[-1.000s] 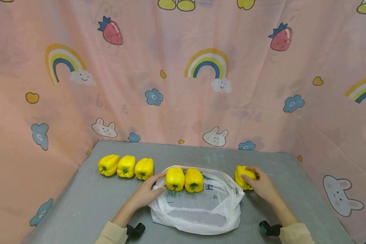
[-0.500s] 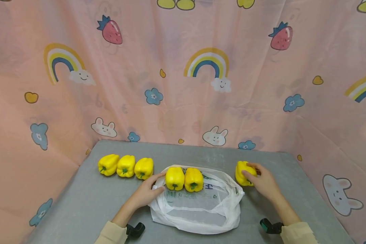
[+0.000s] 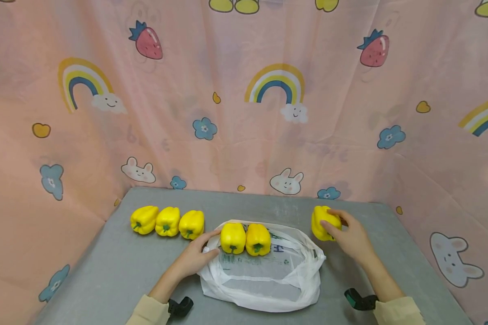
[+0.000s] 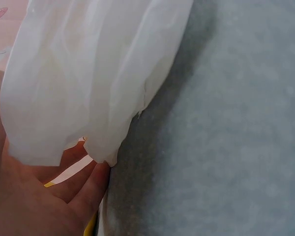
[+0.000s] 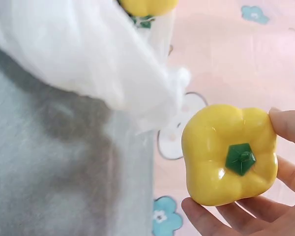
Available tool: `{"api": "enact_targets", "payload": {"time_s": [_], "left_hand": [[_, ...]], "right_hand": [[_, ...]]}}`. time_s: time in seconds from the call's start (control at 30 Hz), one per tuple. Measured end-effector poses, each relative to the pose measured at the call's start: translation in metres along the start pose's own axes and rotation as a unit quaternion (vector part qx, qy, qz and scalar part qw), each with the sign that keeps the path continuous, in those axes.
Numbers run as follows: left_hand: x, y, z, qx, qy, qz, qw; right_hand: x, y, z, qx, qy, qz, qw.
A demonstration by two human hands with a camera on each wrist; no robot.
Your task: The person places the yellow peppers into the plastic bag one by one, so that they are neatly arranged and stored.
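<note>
One yellow pepper (image 3: 321,223) is gripped by the right hand (image 3: 354,239), near the white bag (image 3: 264,303) — the left hand (image 3: 194,256), thumb and fingers parted against the bag, should steady it.

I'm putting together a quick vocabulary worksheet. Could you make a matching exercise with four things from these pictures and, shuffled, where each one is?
Things:
1. left hand
2. right hand
3. row of three yellow peppers
4. pink patterned cloth

Places:
A. toward the far left corner of the grey table
B. around a lone yellow pepper
C. hanging behind the table
D. at the left edge of the white bag

Pairs: 1-D, 2-B, 3-A, 4-C
</note>
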State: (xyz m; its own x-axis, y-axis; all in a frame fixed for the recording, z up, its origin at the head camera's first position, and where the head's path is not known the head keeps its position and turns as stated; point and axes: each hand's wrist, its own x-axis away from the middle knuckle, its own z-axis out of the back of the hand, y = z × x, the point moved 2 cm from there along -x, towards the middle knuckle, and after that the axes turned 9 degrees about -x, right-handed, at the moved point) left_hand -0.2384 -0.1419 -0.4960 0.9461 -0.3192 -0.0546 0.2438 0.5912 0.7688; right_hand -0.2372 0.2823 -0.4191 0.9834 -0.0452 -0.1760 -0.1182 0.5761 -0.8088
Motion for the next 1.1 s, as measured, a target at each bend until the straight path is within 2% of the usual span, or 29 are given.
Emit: {"api": "enact_targets", "payload": {"time_s": [0.47,1.1], "left_hand": [[0.001,-0.001,0.0,0.005,-0.001,-0.006,1.0],[-0.001,-0.002,0.0,0.003,-0.001,-0.008,1.0]], "right_hand": [[0.007,-0.029,-0.005,0.0,0.017,0.01,1.0],[0.01,-0.039,-0.03,-0.009,-0.004,0.044,0.999]]}}
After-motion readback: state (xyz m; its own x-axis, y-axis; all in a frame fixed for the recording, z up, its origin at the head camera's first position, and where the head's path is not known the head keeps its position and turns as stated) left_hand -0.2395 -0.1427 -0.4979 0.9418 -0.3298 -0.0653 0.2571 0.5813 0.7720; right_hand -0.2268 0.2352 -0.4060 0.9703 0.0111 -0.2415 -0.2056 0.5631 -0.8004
